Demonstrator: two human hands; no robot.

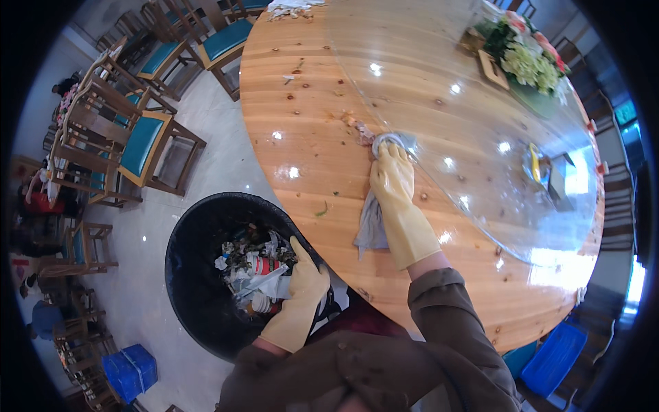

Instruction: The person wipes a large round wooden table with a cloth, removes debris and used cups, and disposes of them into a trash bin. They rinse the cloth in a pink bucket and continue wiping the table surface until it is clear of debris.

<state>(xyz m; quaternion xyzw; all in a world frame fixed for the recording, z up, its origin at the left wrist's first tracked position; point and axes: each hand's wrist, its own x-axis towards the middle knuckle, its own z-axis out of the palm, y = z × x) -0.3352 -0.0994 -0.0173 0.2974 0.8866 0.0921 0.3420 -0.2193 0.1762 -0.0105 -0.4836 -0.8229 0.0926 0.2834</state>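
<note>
My right hand (392, 172), in a cream rubber glove, presses a grey cloth (371, 226) on the round wooden table (334, 180). Its fingers reach the edge of the clear glass turntable (443, 139); a pale, rounded part shows around the fingertips, and I cannot tell if it is only bunched cloth. Food scraps (364, 135) lie just beyond them. My left hand (308, 280), gloved alike, grips the near rim of a large black bin (193, 278) against the table's edge. Inside the bin are paper cups (262, 265), crumpled tissues and leafy waste.
A flower arrangement (533, 62) and a grey box-like object (561, 180) stand on the turntable. Crumpled white paper (293, 6) lies at the far edge. Chairs with teal seats (146, 141) line the left. A blue crate (129, 371) sits on the floor; another blue container (553, 358) is at right.
</note>
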